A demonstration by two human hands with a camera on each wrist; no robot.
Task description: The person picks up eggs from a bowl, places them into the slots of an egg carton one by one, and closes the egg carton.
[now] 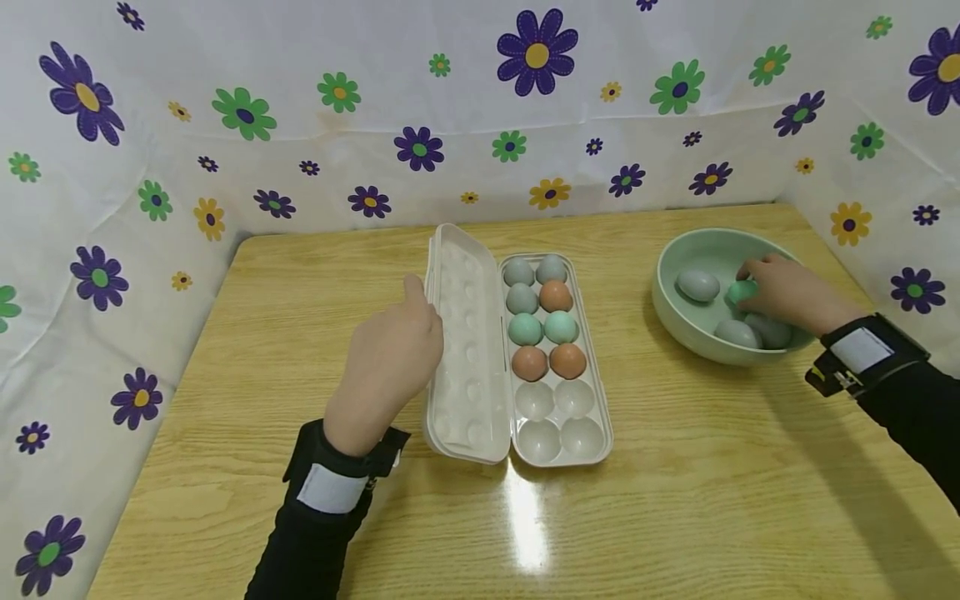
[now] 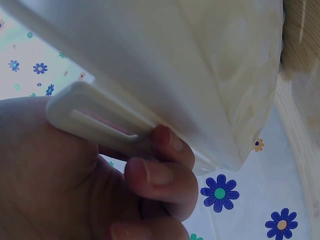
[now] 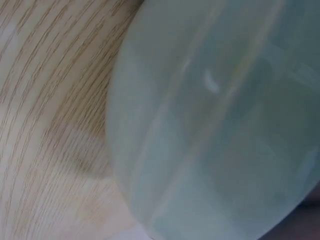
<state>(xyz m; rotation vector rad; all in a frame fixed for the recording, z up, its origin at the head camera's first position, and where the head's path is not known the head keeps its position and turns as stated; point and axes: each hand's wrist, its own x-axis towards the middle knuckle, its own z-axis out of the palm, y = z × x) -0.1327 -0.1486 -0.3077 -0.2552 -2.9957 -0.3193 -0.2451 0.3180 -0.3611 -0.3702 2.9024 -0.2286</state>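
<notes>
L arm reaches in from the near left, slanting up and away. L hand point(image 1: 388, 354) sits at the outer edge of the carton's white lid point(image 1: 472, 358), back of hand up, one digit sticking out away from the person. Fingers bent, clamped on the lid: the L wrist cam has them curled at the slotted flap point(image 2: 62, 107) on its edge.

R arm comes in from the right, fairly low, over the bowl point(image 1: 675, 323) rim. R hand point(image 1: 798, 292) is palm down inside the bowl, fingers bent down together & closed on a green egg point(image 1: 738, 292); thumb mostly hidden. R wrist cam is nearly all bowl side, w/ a dark bit of hand at the edge, so no help on the grip.

Also in the bowl: 1 grey egg point(image 1: 697, 285) to the left, 2 more greys toward the near side, btwn hand & rim. Carton tray point(image 1: 603, 433) lies open mid-worktop point(image 1: 675, 500), left of the bowl, w/ 8 eggs point(image 1: 567, 361) in its 4 far rows: 3 grey, 3 brown, 2 green.
</notes>
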